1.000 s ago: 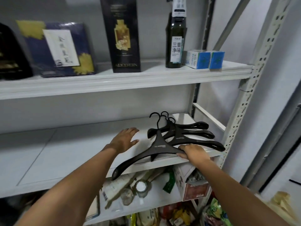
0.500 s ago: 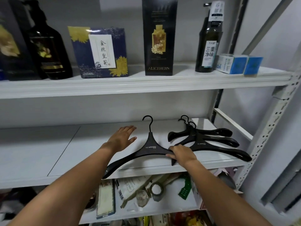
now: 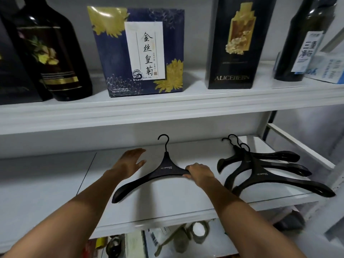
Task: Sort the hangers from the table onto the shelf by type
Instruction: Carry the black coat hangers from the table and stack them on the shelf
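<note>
1. Grip: right hand holds the hanger by its right arm, fingers curled over the top edge, thumb out of sight; left hand is spread, fingers straight, just left of the hanger's neck, holding nothing; whether it touches the shelf board cannot be told.
2. Location: hanger lies flat on the middle shelf, hook toward the back wall, left arm tip near the front lip; apart from it, to the right, lies a stack of hangers, three hooks showing, arms overlapped and fanned.
3. Progress, as judged: four hangers are on the shelf; the held one appears mid-placement, not yet released; the table is out of view, so the number left to sort is unknown.
4. Condition of item: black, broad-shouldered, smooth and slightly glossy; thin wire hook; pale lettering at the neck; it resembles those in the stack, so whether it counts as a separate type cannot be confirmed.
5. Surroundings: upper shelf carries a blue box and a dark bottle.
</note>
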`<state>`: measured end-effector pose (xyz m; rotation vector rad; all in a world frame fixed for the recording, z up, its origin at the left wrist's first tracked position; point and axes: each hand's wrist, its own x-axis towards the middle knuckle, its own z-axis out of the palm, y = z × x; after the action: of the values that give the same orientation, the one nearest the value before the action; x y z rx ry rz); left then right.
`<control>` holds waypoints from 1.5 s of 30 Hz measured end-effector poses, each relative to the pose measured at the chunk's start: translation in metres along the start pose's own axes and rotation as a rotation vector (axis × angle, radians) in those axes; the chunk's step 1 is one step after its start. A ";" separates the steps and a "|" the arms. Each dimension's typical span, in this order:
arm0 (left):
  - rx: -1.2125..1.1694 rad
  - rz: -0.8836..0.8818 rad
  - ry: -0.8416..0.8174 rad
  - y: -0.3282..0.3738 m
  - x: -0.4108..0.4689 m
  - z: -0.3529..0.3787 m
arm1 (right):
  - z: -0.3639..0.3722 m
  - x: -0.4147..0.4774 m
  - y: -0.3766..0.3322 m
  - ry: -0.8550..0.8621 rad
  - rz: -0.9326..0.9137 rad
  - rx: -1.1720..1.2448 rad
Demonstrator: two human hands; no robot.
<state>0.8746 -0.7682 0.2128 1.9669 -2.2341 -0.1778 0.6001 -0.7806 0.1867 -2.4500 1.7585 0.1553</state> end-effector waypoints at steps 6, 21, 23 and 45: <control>-0.063 -0.008 -0.018 -0.030 0.029 0.005 | 0.009 0.041 -0.007 -0.024 0.032 -0.010; -0.096 0.038 0.044 -0.049 0.048 0.019 | 0.036 0.094 -0.009 0.103 0.232 -0.102; -0.096 0.033 0.053 -0.052 0.047 0.021 | 0.038 0.098 -0.008 0.094 0.247 -0.091; -0.097 0.097 -0.027 0.005 0.043 0.018 | 0.024 0.029 0.033 0.215 0.029 0.022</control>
<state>0.8611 -0.8110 0.1983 1.8136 -2.2855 -0.2972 0.5778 -0.8139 0.1577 -2.5075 1.8673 -0.1285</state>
